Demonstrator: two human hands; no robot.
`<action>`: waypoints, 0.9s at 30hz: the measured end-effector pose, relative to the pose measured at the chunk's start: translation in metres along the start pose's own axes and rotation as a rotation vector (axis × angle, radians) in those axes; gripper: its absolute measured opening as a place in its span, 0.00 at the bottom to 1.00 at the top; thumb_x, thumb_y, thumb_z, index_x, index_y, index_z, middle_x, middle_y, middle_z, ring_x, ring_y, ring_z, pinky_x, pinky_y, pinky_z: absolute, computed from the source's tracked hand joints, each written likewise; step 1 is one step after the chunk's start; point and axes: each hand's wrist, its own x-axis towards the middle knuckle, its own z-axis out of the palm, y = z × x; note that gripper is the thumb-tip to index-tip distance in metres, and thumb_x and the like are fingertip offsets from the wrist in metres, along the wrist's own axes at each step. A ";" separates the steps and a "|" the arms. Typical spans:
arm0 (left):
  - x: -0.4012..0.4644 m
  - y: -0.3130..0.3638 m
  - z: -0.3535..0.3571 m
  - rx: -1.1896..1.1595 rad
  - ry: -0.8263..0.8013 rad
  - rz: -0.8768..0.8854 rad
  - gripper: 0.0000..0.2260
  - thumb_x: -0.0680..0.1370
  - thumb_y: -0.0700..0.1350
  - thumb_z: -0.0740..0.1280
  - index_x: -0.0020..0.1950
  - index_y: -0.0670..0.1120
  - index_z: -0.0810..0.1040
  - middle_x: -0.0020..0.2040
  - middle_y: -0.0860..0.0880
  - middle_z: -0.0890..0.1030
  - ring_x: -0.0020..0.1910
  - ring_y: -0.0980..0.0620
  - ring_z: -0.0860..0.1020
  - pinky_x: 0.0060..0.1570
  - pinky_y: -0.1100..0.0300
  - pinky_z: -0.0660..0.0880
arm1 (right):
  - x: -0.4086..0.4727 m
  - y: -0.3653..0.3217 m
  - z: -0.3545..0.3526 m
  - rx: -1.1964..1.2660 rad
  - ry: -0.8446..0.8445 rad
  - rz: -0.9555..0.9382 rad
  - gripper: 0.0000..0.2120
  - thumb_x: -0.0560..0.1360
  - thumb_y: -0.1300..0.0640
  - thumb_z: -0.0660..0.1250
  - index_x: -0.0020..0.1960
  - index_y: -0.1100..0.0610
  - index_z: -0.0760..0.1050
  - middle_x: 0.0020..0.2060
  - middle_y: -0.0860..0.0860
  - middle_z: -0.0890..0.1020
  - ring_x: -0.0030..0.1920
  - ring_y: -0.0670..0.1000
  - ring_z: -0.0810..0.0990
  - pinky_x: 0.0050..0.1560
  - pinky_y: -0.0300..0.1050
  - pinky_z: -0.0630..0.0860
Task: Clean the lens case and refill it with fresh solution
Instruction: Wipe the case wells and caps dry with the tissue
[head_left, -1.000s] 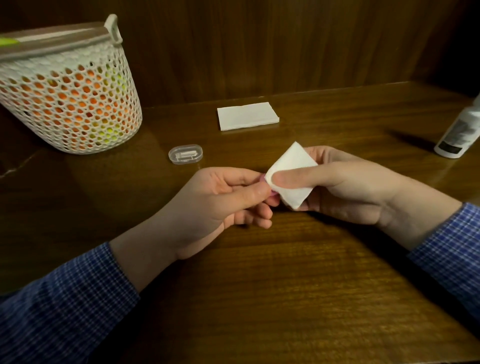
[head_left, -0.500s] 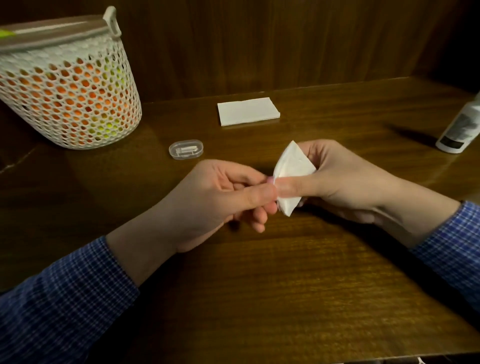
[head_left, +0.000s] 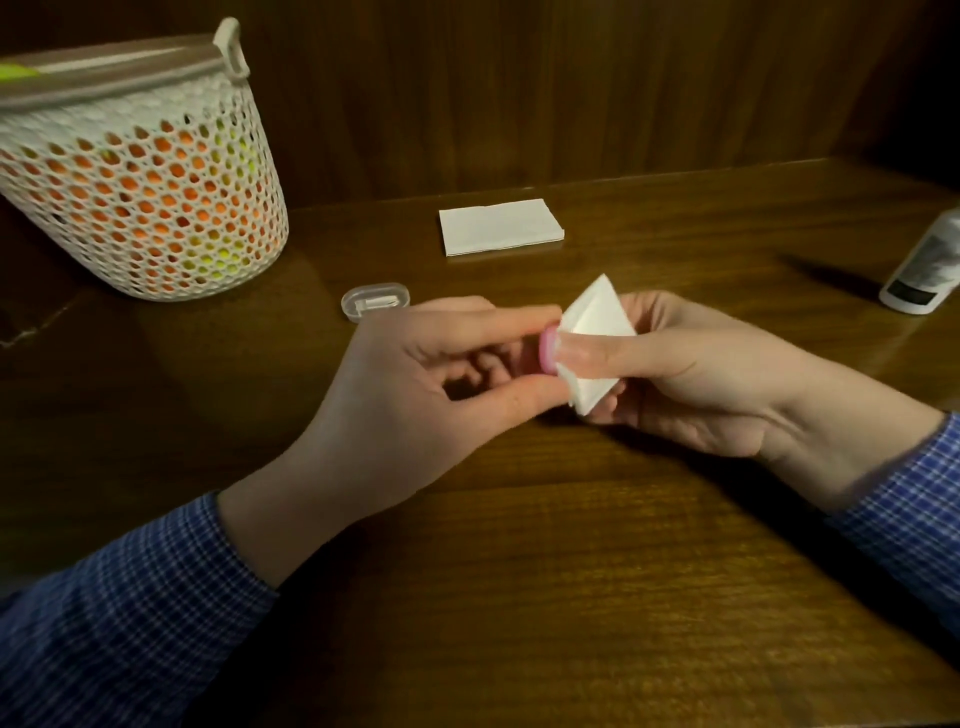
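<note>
Head view, left hand (head_left: 415, 384) with its grip pinched on a pink lens case (head_left: 547, 352), right hand (head_left: 691, 374) gripping a folded white tissue (head_left: 597, 332) pressed against the case, both above the wooden counter (head_left: 519, 545), solution bottle (head_left: 924, 270) far right, tissue stack (head_left: 500, 226) behind, mesh basket (head_left: 145, 192) left.
</note>
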 end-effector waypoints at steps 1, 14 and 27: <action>0.003 0.002 -0.001 -0.183 -0.018 -0.189 0.16 0.74 0.53 0.75 0.61 0.53 0.83 0.45 0.52 0.86 0.42 0.53 0.85 0.41 0.60 0.84 | -0.002 -0.001 0.000 -0.176 0.073 -0.095 0.10 0.65 0.55 0.81 0.42 0.58 0.87 0.41 0.57 0.87 0.41 0.53 0.82 0.40 0.45 0.77; 0.008 -0.001 -0.008 -0.596 -0.225 -0.510 0.12 0.74 0.50 0.71 0.53 0.48 0.88 0.43 0.50 0.86 0.42 0.56 0.83 0.43 0.64 0.81 | 0.002 0.009 0.004 -0.177 0.058 -0.244 0.05 0.65 0.56 0.80 0.40 0.51 0.86 0.37 0.50 0.86 0.38 0.47 0.83 0.35 0.36 0.79; 0.003 0.017 0.004 0.060 0.138 0.114 0.09 0.76 0.45 0.72 0.56 0.48 0.82 0.47 0.55 0.84 0.45 0.59 0.83 0.43 0.71 0.77 | 0.005 0.010 0.003 0.377 -0.215 0.146 0.13 0.66 0.58 0.81 0.48 0.60 0.84 0.36 0.50 0.82 0.33 0.42 0.76 0.38 0.34 0.73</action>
